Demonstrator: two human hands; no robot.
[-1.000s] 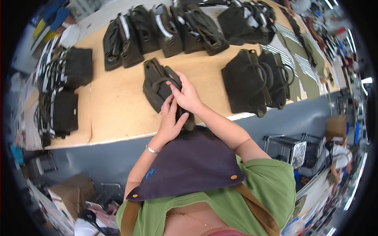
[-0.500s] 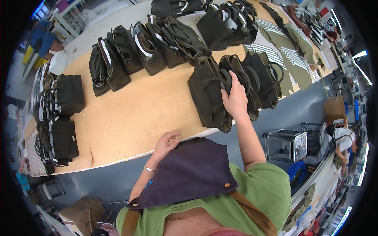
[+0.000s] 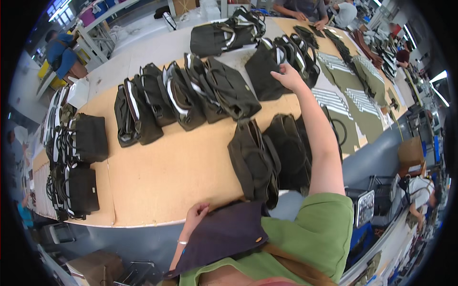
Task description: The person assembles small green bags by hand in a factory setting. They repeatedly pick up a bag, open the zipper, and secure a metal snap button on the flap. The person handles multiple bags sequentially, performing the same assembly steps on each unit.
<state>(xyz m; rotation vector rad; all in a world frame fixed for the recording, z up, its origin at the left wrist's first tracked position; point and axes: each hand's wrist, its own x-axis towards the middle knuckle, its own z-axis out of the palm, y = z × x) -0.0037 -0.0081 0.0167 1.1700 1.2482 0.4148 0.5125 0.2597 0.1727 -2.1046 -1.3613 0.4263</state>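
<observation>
My right hand (image 3: 288,78) reaches over the near bags to a dark handbag (image 3: 265,72) in the far right group. Its thumb and forefinger are apart beside that bag's upper edge; firm contact cannot be made out. Below my outstretched arm stand more dark handbags, among them a slouching one (image 3: 249,159) by the table's near edge and another (image 3: 287,148) partly behind the arm. My left hand (image 3: 195,215) rests by the table edge in front of my dark apron (image 3: 224,229), fingers curled together with nothing visible in them.
A row of dark handbags (image 3: 186,102) with white edging crosses the tan table (image 3: 167,176). Further bags (image 3: 90,138) stand at the left, one bag (image 3: 214,39) lies at the back. Olive cut pieces (image 3: 334,102) lie right. Other people (image 3: 305,12) work beyond. A metal stool (image 3: 365,209) stands right.
My right hand has left the near bags and moved farther out to the far right group. My left hand stays near the edge, its fingers more curled. The view has tilted up.
</observation>
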